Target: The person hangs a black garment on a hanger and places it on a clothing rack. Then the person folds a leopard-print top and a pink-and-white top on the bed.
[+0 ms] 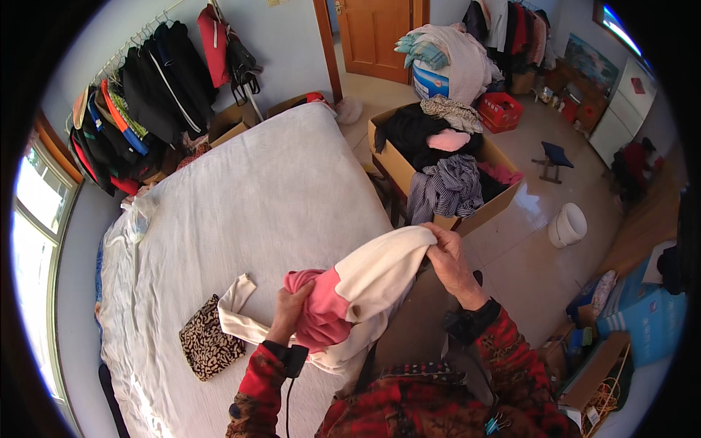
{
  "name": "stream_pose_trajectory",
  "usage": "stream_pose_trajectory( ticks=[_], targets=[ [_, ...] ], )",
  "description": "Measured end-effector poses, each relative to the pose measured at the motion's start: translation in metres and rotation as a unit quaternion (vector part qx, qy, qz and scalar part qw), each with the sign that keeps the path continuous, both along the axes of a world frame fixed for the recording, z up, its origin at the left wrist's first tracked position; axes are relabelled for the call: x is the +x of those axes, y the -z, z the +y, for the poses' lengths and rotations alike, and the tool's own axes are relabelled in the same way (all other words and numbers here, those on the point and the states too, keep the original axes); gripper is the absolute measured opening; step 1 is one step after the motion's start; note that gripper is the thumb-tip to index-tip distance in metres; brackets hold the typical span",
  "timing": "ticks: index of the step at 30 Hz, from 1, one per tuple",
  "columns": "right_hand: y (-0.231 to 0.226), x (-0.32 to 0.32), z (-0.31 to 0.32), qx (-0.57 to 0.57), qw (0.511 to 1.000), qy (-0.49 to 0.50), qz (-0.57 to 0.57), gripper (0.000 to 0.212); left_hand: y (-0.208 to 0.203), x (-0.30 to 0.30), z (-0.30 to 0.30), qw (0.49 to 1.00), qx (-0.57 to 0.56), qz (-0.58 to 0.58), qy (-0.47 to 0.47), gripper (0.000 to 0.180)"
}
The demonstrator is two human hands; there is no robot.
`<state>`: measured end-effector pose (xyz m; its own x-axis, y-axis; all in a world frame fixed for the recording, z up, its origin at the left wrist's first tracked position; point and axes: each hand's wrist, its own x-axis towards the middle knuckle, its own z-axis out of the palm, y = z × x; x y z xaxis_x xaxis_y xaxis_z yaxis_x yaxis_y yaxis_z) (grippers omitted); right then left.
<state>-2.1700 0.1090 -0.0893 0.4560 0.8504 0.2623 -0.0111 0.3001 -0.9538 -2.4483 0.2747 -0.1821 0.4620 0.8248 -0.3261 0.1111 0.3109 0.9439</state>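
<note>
A pink and cream long-sleeved top [380,270] is stretched between my hands over the near right edge of the bed. My left hand [289,312] is closed on its bunched pink part. At the right, my right hand [454,264] pinches the end of a raised cream section. One cream sleeve trails left across the sheet, and the lower part of the top hangs near my lap. Beside that sleeve lies a folded leopard-print cloth [206,344], touched by neither hand.
The bed [248,182] has a pale sheet. A cardboard box [504,193] heaped with clothes stands past its right side. Farther right are a white bucket [567,225], a small stool [555,155] and a red crate [501,113]. Dark jackets [164,80] hang along the left wall.
</note>
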Motion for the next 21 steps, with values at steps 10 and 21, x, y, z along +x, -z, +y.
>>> stream_pose_trajectory(
  ticks=[10,21],
  targets=[
    [0.000,0.025,0.000,0.015,0.981,0.192,0.035,0.002,0.015,-0.099,0.104,0.939,0.240,0.173,-0.174,0.042],
    [-0.003,-0.009,0.007,-0.179,0.940,0.062,-0.285,0.024,-0.064,0.083,-0.067,0.898,0.409,0.012,0.165,0.041]
  ],
)
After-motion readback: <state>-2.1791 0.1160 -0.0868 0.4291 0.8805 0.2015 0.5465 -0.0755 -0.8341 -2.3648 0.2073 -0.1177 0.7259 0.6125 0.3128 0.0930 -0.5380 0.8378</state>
